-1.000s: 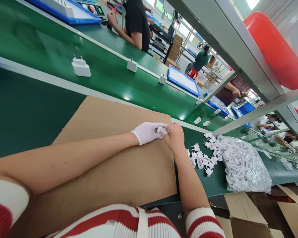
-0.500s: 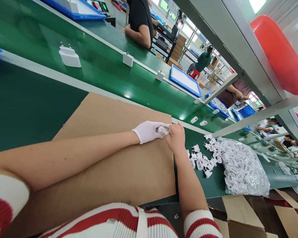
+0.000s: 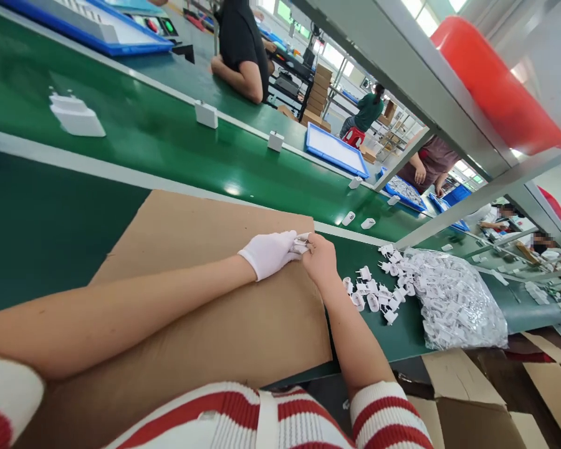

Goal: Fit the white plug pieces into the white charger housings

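My left hand (image 3: pixel 267 254), in a white glove, has its fingers closed round a small white plug charger part (image 3: pixel 300 244). From the other side, my bare right hand (image 3: pixel 321 257) pinches the same part, and the fingers hide much of it. Both hands meet above the right side of a brown cardboard sheet (image 3: pixel 206 324). Just right of my right hand lies a loose pile of white plug parts (image 3: pixel 373 302) with metal pins. A clear plastic bag (image 3: pixel 460 305) full of similar parts stands beyond that pile.
A green conveyor belt (image 3: pixel 168 159) carries white chargers (image 3: pixel 77 115) past the cardboard. Blue trays (image 3: pixel 336 151) line its far side, where co-workers sit or stand. A metal frame (image 3: pixel 416 87) with a red bin (image 3: pixel 495 87) crosses the upper right. Open cartons (image 3: pixel 467 386) stand lower right.
The chargers on the belt appear further left, while the view has also shifted. My hands stay together on the part, with the left glove turned slightly and covering more of it.
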The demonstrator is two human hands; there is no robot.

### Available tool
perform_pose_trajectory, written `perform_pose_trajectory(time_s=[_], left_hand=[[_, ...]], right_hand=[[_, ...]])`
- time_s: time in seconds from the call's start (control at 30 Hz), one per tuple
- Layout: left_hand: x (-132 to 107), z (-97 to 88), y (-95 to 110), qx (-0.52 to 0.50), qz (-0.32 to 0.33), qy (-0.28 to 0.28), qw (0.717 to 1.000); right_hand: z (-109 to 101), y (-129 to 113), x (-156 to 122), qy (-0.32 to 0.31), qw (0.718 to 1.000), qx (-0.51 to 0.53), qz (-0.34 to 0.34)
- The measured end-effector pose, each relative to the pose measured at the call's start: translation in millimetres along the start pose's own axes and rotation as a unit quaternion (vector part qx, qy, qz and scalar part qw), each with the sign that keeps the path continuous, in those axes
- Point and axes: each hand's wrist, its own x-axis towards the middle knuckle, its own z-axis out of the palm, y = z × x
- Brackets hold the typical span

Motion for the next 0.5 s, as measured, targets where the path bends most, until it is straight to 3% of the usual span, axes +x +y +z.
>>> perform_pose_trajectory(time_s=[0.13, 0.3, 0.4, 0.5], left_hand=[[1, -9.7, 5, 0.060, 0.007, -0.046, 0.997], [5, -13.3, 2, 0.052, 0.019, -0.056, 0.997], [12, -18.2, -8, -0.004, 0.006, -0.071, 0.997], [26, -34.4, -26, -0.051, -0.029, -0.030, 0.998]], right_hand=[[0, -7, 2, -0.009, 0.999, 0.005, 0.037], [-4, -15, -4, -0.013, 0.998, -0.025, 0.061], [-15, -6, -36, 0.001, 0.998, -0.007, 0.064], [-27, 15, -92, 0.031, 0.985, -0.118, 0.123]])
